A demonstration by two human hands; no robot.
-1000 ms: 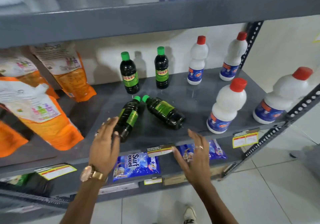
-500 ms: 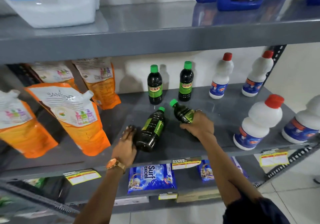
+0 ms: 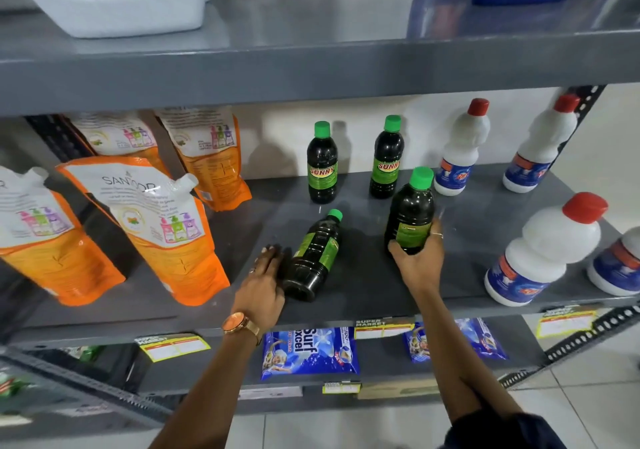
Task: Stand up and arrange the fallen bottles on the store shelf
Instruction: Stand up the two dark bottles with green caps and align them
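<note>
Two dark bottles with green caps, one at the left (image 3: pixel 322 164) and one further right (image 3: pixel 386 159), stand upright at the back of the grey shelf (image 3: pixel 363 289). A third dark bottle (image 3: pixel 317 256) lies on its side mid-shelf, cap pointing away. My left hand (image 3: pixel 265 282) rests against its base end, fingers curled around the bottom. My right hand (image 3: pixel 417 258) grips a fourth dark bottle (image 3: pixel 410 213) by its lower half and holds it nearly upright, just right of the lying one.
Several white bottles with red caps (image 3: pixel 543 251) stand at the shelf's right. Orange refill pouches (image 3: pixel 156 230) lean at the left. Blue detergent packets (image 3: pixel 310 353) lie on the shelf below. Jugs sit on the shelf above (image 3: pixel 311 53), close overhead.
My right hand has tipped its bottle from lying to nearly upright. My left hand stays at the base of the other fallen bottle. The camera has moved closer.
</note>
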